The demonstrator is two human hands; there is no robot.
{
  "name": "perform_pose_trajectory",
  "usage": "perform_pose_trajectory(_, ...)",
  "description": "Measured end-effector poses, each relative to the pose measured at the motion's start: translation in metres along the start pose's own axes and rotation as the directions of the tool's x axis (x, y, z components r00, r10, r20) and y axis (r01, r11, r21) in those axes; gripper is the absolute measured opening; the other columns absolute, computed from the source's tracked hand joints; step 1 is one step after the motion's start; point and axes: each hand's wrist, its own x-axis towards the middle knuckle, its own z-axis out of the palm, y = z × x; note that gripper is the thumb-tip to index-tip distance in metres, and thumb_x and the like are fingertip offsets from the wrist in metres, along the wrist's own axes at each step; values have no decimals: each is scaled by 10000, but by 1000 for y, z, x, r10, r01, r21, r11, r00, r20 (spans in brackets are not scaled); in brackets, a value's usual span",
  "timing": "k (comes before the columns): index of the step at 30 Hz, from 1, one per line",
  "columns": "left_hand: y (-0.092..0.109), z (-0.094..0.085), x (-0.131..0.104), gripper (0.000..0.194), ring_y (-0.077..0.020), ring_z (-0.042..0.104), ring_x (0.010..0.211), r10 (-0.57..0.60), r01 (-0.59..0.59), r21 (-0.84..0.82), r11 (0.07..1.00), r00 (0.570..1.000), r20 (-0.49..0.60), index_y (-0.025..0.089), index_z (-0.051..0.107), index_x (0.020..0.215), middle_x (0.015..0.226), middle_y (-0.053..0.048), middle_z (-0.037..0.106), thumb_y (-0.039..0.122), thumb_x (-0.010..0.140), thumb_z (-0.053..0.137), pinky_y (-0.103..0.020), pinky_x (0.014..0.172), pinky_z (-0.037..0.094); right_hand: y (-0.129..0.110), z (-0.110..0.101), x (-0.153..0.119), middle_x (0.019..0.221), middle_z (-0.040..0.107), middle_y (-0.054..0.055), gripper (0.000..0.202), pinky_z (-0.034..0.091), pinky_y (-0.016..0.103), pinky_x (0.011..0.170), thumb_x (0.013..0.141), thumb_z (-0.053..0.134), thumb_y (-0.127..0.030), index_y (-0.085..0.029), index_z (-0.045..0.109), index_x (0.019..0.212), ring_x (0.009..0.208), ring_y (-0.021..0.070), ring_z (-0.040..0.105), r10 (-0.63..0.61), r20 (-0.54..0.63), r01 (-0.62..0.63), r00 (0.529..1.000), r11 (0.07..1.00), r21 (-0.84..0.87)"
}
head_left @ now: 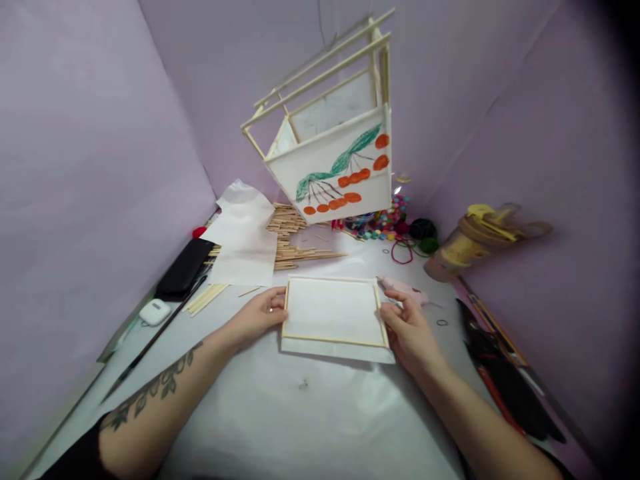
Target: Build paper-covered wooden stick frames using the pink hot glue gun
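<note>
Between my two hands is a rectangular frame of thin wooden sticks [334, 341] with white paper [333, 310] across it. A strip of the paper sticks out past the near stick. My left hand [263, 315] grips the frame's left side, thumb on top and fingers at the edge. On the right side, my right hand [407, 327] pinches the other edge with thumb and fingers. Just behind that hand lies a pale pink glue gun [407, 290], partly hidden by my fingers.
A stick-and-paper box painted with berries [345, 173] hangs ahead. Behind the frame lie wooden sticks [287, 233], white paper sheets [245, 233] and yarn [424, 230]. A lidded cup [460, 247] stands right; a black case [185, 267] and earbud case [155, 311] lie left.
</note>
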Motion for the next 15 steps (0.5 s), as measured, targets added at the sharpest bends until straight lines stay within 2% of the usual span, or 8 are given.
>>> perform_pose_trajectory(3, -3, -5, 1, 602, -133, 640, 785, -59, 43, -123, 991, 989, -134, 229, 426, 1186, 887, 9, 650, 274, 691, 767, -270, 747, 487, -1, -2, 0, 956, 711, 61, 383, 523, 308, 534, 758, 703, -403, -282, 507, 1064, 667, 197, 678, 33, 49, -32, 998, 999, -20)
perform_pose_trajectory(5, -4, -9, 2, 485, -120, 643, 771, -69, 44, -166, 985, 987, -145, 226, 425, 1081, 910, 1, 655, 308, 724, 742, -262, 741, 492, -1, -3, 1, 1197, 658, 102, 443, 565, 352, 650, 754, 709, -363, -301, 509, 1144, 852, 230, 700, -15, 107, 25, 994, 996, -88)
perform_pose_trajectory(7, -4, -11, 1, 397, -120, 650, 791, -77, 53, -166, 985, 987, -144, 212, 425, 996, 963, -24, 659, 324, 747, 713, -259, 748, 495, 2, -5, 2, 1380, 541, 101, 532, 571, 391, 778, 739, 727, -317, -325, 496, 1218, 993, 244, 679, -77, 173, 107, 982, 979, -175)
perform_pose_trajectory(9, -4, -12, -1, 364, -139, 658, 860, -88, 68, -143, 987, 986, -143, 208, 426, 983, 1071, -54, 642, 313, 755, 691, -270, 768, 501, 6, -6, 3, 1445, 474, 92, 526, 551, 422, 879, 768, 701, -304, -321, 494, 1251, 1088, 254, 645, -122, 235, 185, 964, 945, -269)
perform_pose_trajectory(10, -3, -12, -2, 356, -154, 660, 895, -89, 72, -121, 990, 986, -142, 209, 427, 994, 1128, -67, 624, 305, 758, 677, -284, 778, 507, 8, -6, 2, 1431, 489, 90, 491, 534, 432, 920, 789, 676, -294, -308, 505, 1250, 1130, 257, 622, -152, 252, 232, 956, 916, -328)
perform_pose_trajectory(12, -4, -13, -3, 339, -178, 658, 936, -63, 59, -33, 998, 988, -140, 211, 434, 1030, 1213, -91, 581, 276, 768, 639, -315, 787, 519, 13, -7, 1, 1346, 567, 88, 424, 497, 447, 985, 818, 625, -256, -282, 536, 1232, 1191, 257, 579, -229, 268, 337, 936, 805, -488)
perform_pose_trajectory(15, -9, -17, -6, 360, -197, 648, 959, 50, -14, 225, 974, 987, -153, 209, 453, 1116, 1253, -110, 533, 205, 774, 563, -355, 784, 537, 16, -9, -2, 1235, 639, 80, 415, 499, 463, 985, 806, 587, -179, -268, 562, 1210, 1140, 257, 609, -317, 302, 434, 899, 552, -712)
